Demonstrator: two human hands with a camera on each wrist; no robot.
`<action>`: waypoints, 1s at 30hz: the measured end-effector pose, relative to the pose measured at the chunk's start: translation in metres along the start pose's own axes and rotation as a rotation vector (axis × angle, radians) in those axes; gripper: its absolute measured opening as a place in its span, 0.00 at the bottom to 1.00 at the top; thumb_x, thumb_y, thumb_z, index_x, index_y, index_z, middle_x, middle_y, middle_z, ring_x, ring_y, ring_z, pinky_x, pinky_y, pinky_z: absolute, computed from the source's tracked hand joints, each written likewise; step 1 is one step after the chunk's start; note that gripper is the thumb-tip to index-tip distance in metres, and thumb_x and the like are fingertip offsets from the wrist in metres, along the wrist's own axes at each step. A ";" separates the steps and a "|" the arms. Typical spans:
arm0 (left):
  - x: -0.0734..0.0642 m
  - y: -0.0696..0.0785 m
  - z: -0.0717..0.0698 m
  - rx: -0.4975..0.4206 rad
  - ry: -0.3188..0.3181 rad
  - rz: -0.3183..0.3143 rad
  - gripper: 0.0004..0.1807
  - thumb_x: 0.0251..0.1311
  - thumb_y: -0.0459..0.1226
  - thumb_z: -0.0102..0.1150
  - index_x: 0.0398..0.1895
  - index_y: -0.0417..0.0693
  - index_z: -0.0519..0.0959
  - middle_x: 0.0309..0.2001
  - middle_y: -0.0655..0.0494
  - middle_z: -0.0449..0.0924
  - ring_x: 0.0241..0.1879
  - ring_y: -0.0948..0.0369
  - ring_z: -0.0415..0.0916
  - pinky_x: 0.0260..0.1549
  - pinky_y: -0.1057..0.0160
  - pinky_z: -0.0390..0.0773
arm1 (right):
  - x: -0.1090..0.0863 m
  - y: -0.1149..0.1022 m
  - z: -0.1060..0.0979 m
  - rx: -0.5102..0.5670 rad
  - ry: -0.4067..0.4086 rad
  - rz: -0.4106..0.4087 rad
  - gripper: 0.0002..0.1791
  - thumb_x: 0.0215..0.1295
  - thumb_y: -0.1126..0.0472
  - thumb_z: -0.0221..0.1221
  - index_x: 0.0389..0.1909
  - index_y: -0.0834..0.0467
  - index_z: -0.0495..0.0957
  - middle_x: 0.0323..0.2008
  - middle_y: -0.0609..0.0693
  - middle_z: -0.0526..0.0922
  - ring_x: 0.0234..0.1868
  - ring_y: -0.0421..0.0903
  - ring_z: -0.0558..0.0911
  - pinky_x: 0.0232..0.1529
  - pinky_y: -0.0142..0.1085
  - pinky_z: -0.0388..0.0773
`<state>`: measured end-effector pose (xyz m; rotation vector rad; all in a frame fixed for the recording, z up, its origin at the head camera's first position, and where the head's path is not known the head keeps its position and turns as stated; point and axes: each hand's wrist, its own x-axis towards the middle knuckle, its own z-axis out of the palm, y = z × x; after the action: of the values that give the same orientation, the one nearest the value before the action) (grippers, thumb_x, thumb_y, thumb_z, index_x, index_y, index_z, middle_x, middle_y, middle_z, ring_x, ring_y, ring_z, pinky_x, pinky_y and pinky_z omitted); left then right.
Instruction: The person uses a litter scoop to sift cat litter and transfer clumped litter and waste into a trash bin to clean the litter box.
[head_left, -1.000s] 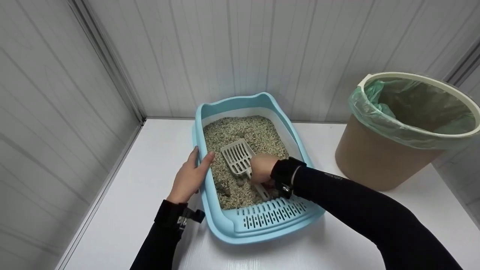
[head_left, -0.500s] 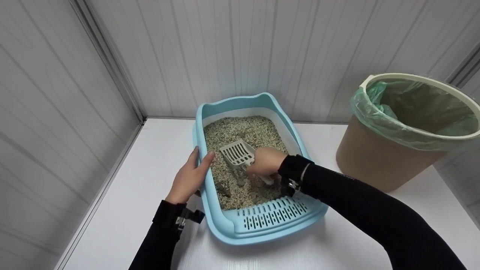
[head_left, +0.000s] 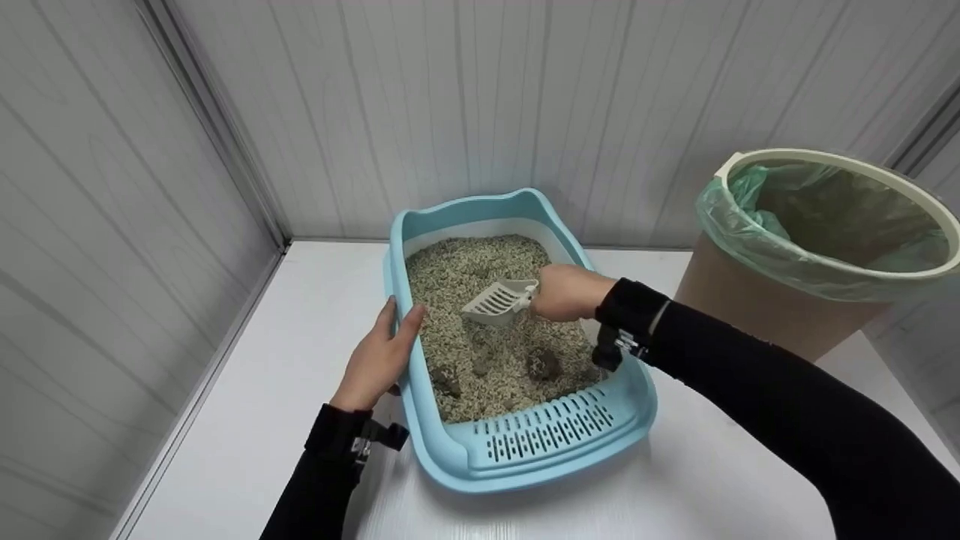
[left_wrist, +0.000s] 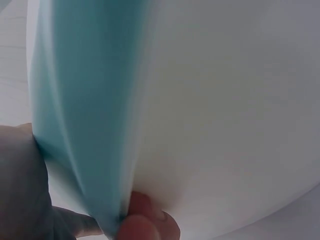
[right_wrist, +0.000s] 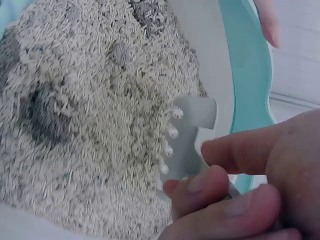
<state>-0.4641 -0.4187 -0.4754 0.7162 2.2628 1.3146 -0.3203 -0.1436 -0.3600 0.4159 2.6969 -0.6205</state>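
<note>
Clamping the litter tray (head_left: 421, 405) in the left grip (head_left: 377, 360), likely for steadiness; now curling the right grip (head_left: 571, 292) closed round the scoop (head_left: 501, 301), holding it over the litter (head_left: 491, 349), apparently for sifting!

Behind the left hand (head_left: 375, 364) and right hand (head_left: 568, 292) sit black wrist straps (head_left: 335, 429) with small silvery fittings (head_left: 361, 448), then snug black sleeves (head_left: 780, 401), a thin pale band (head_left: 660, 316) edging the right strap (head_left: 634, 304)

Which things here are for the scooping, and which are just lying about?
For the scooping:
scoop
blue litter tray
litter
dark lumps
bin, probably, for waste

Just around, nothing loose:
white surface
panelled walls
wrist straps
</note>
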 end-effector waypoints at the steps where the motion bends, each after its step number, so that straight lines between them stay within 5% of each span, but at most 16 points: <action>1: 0.000 0.000 0.000 0.001 0.002 0.005 0.61 0.74 0.80 0.43 0.95 0.53 0.43 0.72 0.25 0.72 0.42 0.43 0.89 0.24 0.46 0.88 | -0.001 0.001 -0.002 -0.019 -0.001 0.007 0.23 0.81 0.62 0.53 0.19 0.48 0.66 0.17 0.43 0.61 0.19 0.41 0.60 0.28 0.38 0.60; 7: 0.001 0.001 0.002 0.006 0.002 0.009 0.59 0.76 0.78 0.42 0.95 0.54 0.43 0.63 0.27 0.78 0.34 0.48 0.86 0.19 0.51 0.83 | -0.001 0.006 -0.006 -0.174 -0.010 0.055 0.21 0.76 0.64 0.54 0.19 0.49 0.66 0.20 0.44 0.64 0.21 0.43 0.63 0.28 0.37 0.63; 12: 0.001 0.001 0.002 0.011 0.010 0.017 0.59 0.76 0.78 0.43 0.95 0.53 0.43 0.74 0.26 0.72 0.43 0.44 0.88 0.25 0.50 0.86 | 0.004 0.004 -0.003 -0.298 0.005 0.105 0.21 0.74 0.65 0.55 0.19 0.49 0.66 0.22 0.46 0.65 0.23 0.46 0.66 0.29 0.41 0.67; 19: -0.001 -0.001 0.003 0.019 0.003 0.024 0.60 0.76 0.78 0.42 0.94 0.51 0.43 0.81 0.27 0.63 0.56 0.39 0.86 0.42 0.42 0.88 | 0.018 0.000 0.007 -0.266 0.001 0.166 0.19 0.78 0.67 0.53 0.23 0.51 0.68 0.23 0.48 0.65 0.24 0.46 0.64 0.30 0.43 0.66; 26: 0.002 0.001 0.004 0.021 0.009 0.014 0.61 0.74 0.80 0.43 0.94 0.52 0.44 0.72 0.26 0.73 0.39 0.45 0.87 0.23 0.51 0.85 | 0.035 -0.001 0.015 -0.271 0.009 0.123 0.27 0.81 0.67 0.52 0.17 0.50 0.62 0.18 0.46 0.56 0.20 0.44 0.56 0.26 0.40 0.59; 30: 0.001 0.000 0.002 0.016 0.003 0.010 0.61 0.74 0.79 0.42 0.95 0.52 0.43 0.74 0.27 0.72 0.38 0.48 0.86 0.27 0.49 0.86 | 0.043 0.000 0.022 -0.255 0.037 0.119 0.26 0.83 0.65 0.53 0.19 0.50 0.64 0.20 0.47 0.60 0.22 0.45 0.61 0.27 0.42 0.63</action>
<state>-0.4636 -0.4165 -0.4767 0.7320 2.2777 1.3041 -0.3534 -0.1450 -0.3949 0.5178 2.7142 -0.2331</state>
